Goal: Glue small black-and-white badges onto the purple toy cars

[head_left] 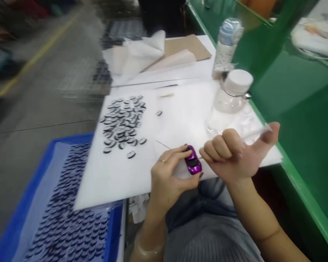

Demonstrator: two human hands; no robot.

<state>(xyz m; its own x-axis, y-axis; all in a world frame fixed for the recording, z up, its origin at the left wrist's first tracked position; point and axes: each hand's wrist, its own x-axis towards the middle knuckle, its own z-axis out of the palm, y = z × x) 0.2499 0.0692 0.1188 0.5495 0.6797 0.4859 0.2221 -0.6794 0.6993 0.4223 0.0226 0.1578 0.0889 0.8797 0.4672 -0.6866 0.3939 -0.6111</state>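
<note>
My left hand pinches a small shiny purple toy car between its thumb and fingers, just above the front edge of the white work surface. Close to the car's right side is my right hand, its fingers curled and its thumb stretched out to the right. A short, thin, pale tip pokes out of the curled fingers toward the car; what it belongs to is hidden. Beside the right thumb shows a pale, thin strip, blurred, and I cannot tell whether the thumb touches it.
Many small black curved pieces lie on the left of the surface, one piece apart. A blue tray holds rows of dark pieces. At right stand a white-capped clear jar and a bottle. Papers lie behind.
</note>
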